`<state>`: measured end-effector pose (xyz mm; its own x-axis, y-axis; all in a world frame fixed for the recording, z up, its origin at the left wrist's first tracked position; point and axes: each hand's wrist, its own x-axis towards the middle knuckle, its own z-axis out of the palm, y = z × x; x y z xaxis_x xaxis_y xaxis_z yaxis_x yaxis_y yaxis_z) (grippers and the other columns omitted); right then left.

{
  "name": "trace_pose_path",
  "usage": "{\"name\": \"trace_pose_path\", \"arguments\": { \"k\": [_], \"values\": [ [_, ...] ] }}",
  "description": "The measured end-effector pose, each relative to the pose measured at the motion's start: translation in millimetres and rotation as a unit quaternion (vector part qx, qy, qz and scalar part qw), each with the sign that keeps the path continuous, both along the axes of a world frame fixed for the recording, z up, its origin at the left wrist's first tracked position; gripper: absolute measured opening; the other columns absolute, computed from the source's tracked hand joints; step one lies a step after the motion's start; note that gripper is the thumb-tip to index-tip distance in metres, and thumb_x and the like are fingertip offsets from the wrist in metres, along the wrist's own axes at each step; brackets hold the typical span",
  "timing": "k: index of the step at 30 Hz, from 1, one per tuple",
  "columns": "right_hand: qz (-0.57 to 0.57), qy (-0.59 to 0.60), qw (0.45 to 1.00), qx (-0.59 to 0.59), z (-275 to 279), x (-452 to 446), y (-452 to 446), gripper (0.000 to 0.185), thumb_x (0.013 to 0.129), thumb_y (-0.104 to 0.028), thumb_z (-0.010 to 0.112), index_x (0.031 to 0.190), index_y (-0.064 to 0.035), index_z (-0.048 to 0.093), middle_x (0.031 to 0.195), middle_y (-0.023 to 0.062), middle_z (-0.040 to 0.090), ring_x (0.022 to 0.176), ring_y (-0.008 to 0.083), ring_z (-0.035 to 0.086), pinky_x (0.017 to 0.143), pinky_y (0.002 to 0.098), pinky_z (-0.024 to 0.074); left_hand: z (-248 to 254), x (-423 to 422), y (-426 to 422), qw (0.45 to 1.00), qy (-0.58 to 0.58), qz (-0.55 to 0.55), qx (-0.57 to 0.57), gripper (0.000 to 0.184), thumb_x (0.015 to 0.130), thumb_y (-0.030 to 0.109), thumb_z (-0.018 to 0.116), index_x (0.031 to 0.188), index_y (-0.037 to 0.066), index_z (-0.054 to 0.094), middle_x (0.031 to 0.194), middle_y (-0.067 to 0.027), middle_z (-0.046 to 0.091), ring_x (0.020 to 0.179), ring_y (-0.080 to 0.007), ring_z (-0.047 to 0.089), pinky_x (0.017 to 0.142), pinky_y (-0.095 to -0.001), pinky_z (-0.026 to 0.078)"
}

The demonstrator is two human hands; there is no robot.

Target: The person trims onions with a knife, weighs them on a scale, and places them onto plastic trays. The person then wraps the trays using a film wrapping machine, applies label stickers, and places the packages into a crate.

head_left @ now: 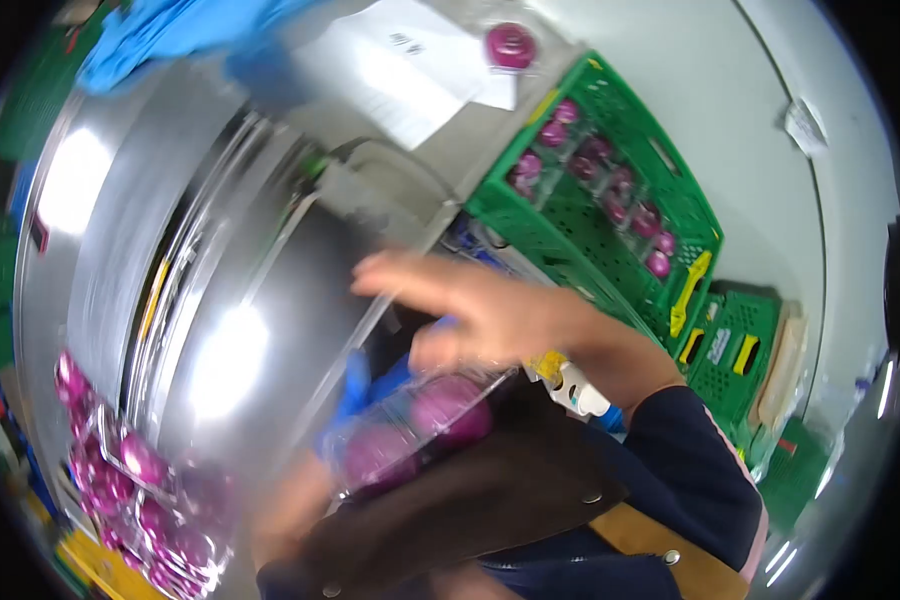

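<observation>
A clear plastic pack of red onions [453, 408] is tilted close in front of my dark apron. My left hand [295, 505], smeared by motion, grips the pack at its left end; its fingers are mostly hidden. Just above the pack is my right hand [490, 312], open, with its fingers stretched out to the left and nothing held in them. Something blue and blurred [355, 385] shows beside the upper left of the pack; I cannot make out what it is.
Many packs of red onions [135, 490] are heaped at the lower left, beside a shiny metal surface [290, 270]. A green crate [660, 145] holds more packs at the upper right. Printed paper [400, 70], an onion pack [510, 46] and blue cloth or plastic [170, 35] lie at the top.
</observation>
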<state>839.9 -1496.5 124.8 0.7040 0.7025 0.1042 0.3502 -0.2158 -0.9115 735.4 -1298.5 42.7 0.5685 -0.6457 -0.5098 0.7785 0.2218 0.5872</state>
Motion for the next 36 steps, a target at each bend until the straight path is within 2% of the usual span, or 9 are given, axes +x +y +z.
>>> {"name": "trace_pose_path", "arguments": {
  "k": [2, 5, 9, 10, 12, 20, 30, 33, 36],
  "values": [
    [0.045, -0.041, 0.998, -0.032, 17, -25, 7, 0.058, 0.088, -0.044, 0.062, 0.123, 0.0002, 0.050, 0.118, 0.0195, 0.060, 0.112, 0.0321, 0.058, 0.093, 0.0399, 0.0465, -2, 19, -12, 0.999, -0.022, -0.038, 0.010, 0.025, 0.090, 0.014, 0.061, 0.113, 0.004, 0.064, 0.100, -0.0099, 0.066, 0.092, -0.0171, 0.063, 0.079, -0.0318, 0.051],
    [0.124, 0.186, 0.958, -0.179, 30, -6, -32, 0.060, 0.086, -0.045, 0.064, 0.123, -0.0001, 0.051, 0.108, 0.0175, 0.063, 0.100, 0.0311, 0.062, 0.086, 0.0387, 0.0489, -21, 26, -25, 0.988, -0.107, -0.092, 0.065, 0.027, 0.089, 0.015, 0.062, 0.114, 0.005, 0.063, 0.102, -0.0101, 0.066, 0.094, -0.0174, 0.063, 0.081, -0.0321, 0.051],
    [-0.206, 0.200, 0.956, -0.065, -25, -16, -142, 0.039, 0.093, -0.031, 0.051, 0.118, -0.0019, 0.056, 0.103, 0.0122, 0.065, 0.092, 0.0210, 0.062, 0.081, 0.0343, 0.0497, 0, 63, -68, 0.972, -0.173, -0.116, 0.108, 0.041, 0.092, 0.028, 0.053, 0.123, 0.002, 0.055, 0.125, -0.0182, 0.057, 0.104, -0.0274, 0.061, 0.093, -0.0394, 0.048],
    [-0.342, 0.287, 0.894, -0.032, -45, -20, -175, 0.039, 0.096, -0.033, 0.046, 0.118, -0.0021, 0.056, 0.108, 0.0121, 0.064, 0.092, 0.0213, 0.062, 0.083, 0.0351, 0.0489, 16, 72, -77, 0.972, 0.213, 0.054, -0.081, 0.047, 0.092, 0.031, 0.050, 0.127, 0.000, 0.052, 0.129, -0.0190, 0.055, 0.104, -0.0290, 0.062, 0.093, -0.0414, 0.047],
    [-0.591, 0.328, 0.730, 0.102, -85, -24, -235, 0.049, 0.100, -0.045, 0.038, 0.120, -0.0038, 0.055, 0.112, 0.0111, 0.063, 0.091, 0.0217, 0.062, 0.085, 0.0361, 0.0483, 24, 79, -75, 0.988, 0.139, 0.026, -0.059, 0.050, 0.091, 0.032, 0.051, 0.129, -0.001, 0.051, 0.131, -0.0183, 0.054, 0.103, -0.0279, 0.062, 0.093, -0.0413, 0.047],
    [-0.683, 0.444, 0.580, -0.018, -295, -46, -357, 0.067, 0.096, -0.057, 0.041, 0.132, -0.0012, 0.048, 0.125, 0.0169, 0.056, 0.111, 0.0262, 0.057, 0.089, 0.0397, 0.0477, 27, 87, -52, 0.997, 0.060, 0.044, 0.010, 0.051, 0.090, 0.030, 0.051, 0.129, -0.003, 0.050, 0.130, -0.0173, 0.056, 0.100, -0.0257, 0.063, 0.091, -0.0396, 0.049],
    [-0.620, 0.506, 0.582, 0.143, -361, -8, -326, 0.070, 0.093, -0.059, 0.040, 0.123, 0.0030, 0.050, 0.112, 0.0206, 0.061, 0.102, 0.0318, 0.060, 0.085, 0.0438, 0.0477, 17, 62, -15, 0.985, 0.093, 0.143, 0.008, 0.046, 0.095, 0.028, 0.049, 0.129, -0.003, 0.052, 0.114, -0.0121, 0.065, 0.097, -0.0206, 0.064, 0.091, -0.0343, 0.048],
    [-0.571, 0.459, 0.680, 0.013, -348, 18, -353, 0.062, 0.095, -0.054, 0.041, 0.114, 0.0037, 0.054, 0.104, 0.0197, 0.062, 0.095, 0.0310, 0.060, 0.081, 0.0419, 0.0481, 17, 47, 8, 0.975, 0.047, 0.217, 0.025, 0.040, 0.097, 0.023, 0.047, 0.128, -0.002, 0.053, 0.114, -0.0121, 0.065, 0.096, -0.0193, 0.064, 0.090, -0.0327, 0.049],
    [-0.524, 0.222, 0.739, -0.360, -318, 42, -395, 0.055, 0.096, -0.048, 0.042, 0.104, 0.0045, 0.058, 0.096, 0.0189, 0.063, 0.088, 0.0302, 0.061, 0.078, 0.0400, 0.0484, 21, 22, 44, 0.947, -0.022, 0.316, 0.059, 0.038, 0.097, 0.022, 0.047, 0.126, -0.002, 0.055, 0.113, -0.0123, 0.065, 0.094, -0.0183, 0.063, 0.088, -0.0318, 0.049]
  ]
}}
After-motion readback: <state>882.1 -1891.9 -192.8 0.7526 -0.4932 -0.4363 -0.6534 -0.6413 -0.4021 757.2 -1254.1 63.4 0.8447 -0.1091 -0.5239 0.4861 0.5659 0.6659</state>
